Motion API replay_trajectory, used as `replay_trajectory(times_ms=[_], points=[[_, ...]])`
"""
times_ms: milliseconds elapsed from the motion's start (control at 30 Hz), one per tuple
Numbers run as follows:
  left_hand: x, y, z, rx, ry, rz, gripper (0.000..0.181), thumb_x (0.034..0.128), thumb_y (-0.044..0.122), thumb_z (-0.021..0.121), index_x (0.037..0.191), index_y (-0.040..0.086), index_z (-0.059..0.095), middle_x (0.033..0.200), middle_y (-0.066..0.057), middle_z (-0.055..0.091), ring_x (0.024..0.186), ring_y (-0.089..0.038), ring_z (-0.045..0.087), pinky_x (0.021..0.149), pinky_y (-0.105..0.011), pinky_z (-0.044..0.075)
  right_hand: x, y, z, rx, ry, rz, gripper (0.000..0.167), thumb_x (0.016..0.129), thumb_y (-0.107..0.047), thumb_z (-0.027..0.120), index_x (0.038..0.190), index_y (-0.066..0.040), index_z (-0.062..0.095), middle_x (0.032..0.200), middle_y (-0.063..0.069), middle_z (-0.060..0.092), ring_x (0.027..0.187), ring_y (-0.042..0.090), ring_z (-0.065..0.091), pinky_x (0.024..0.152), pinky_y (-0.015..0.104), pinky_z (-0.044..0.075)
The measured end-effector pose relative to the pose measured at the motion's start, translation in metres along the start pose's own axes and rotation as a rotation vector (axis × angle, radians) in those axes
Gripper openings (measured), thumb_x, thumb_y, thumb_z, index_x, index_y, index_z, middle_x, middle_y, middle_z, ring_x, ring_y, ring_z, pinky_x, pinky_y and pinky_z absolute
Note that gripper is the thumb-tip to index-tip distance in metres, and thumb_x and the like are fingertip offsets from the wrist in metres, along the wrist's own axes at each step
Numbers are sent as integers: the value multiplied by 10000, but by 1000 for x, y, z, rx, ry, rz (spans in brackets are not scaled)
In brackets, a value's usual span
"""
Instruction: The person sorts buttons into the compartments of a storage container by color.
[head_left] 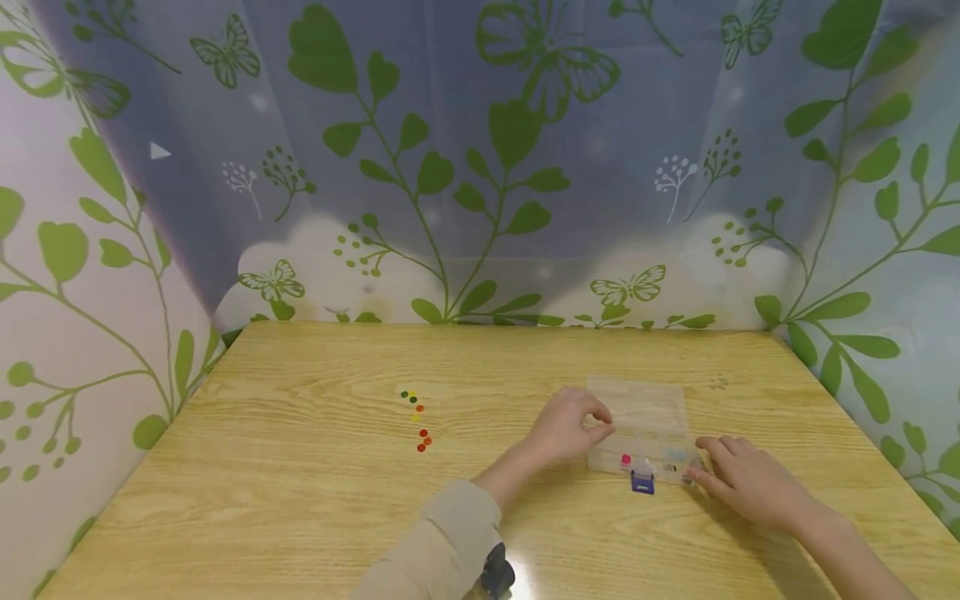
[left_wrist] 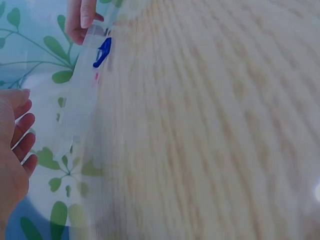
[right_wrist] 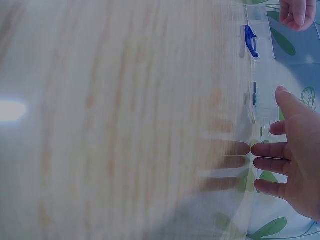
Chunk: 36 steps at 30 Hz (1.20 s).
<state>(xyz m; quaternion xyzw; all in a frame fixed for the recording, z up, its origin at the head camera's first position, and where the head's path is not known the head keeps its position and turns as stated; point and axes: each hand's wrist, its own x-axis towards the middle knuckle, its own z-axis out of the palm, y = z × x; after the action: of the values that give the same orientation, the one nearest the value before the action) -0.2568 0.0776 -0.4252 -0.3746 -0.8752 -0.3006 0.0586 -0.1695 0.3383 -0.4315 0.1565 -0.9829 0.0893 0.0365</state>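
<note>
1. Beige fabric left sleeve (head_left: pixel 431 542).
2. Clear plastic compartment box (head_left: pixel 606 465), lid (head_left: pixel 637 404) laid back: on wood-grain desk (head_left: pixel 262 467), long axis crosswise.
3. Left hand (head_left: pixel 568 425): at box's left; grip bent, thumb near forefinger; whether pinching anything, cannot tell.
4. Right hand (head_left: pixel 750 483): at box's right; grip spread.
5. Small round red, orange, yellow, green discs (head_left: pixel 423 433): leftward, nearer left hand.
</note>
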Motion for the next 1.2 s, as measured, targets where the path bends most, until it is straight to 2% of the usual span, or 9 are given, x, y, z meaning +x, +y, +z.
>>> replay_trajectory(times_ms=[700, 933, 1200], points=[[-16, -28, -34, -73, 92, -83, 139, 881, 235, 633, 944, 130, 698, 969, 40, 636, 988, -142, 521, 903, -295, 390, 0, -1, 0, 11, -10, 11, 490, 916, -395, 549, 1175, 21, 528, 1091, 196, 579, 1004, 405, 538, 821, 543, 419], [-21, -34, -44, -111, 113, -87, 139, 884, 207, 627, 947, 104, 695, 976, 4, 640, 999, -173, 525, 920, -332, 390, 0, -1, 0, 5, -8, 14, 494, 915, -401, 549, 1174, 19, 529, 1090, 193, 580, 1001, 398, 541, 817, 537, 424], [-29, -48, -57, -119, 173, -82, 119, 872, 163, 634, 920, 73, 696, 956, -27, 647, 989, -220, 548, 894, -367, 416, 0, -1, -1, 7, -13, 13, 501, 914, -405, 550, 1176, 22, 530, 1093, 190, 581, 1007, 402, 538, 817, 536, 425]])
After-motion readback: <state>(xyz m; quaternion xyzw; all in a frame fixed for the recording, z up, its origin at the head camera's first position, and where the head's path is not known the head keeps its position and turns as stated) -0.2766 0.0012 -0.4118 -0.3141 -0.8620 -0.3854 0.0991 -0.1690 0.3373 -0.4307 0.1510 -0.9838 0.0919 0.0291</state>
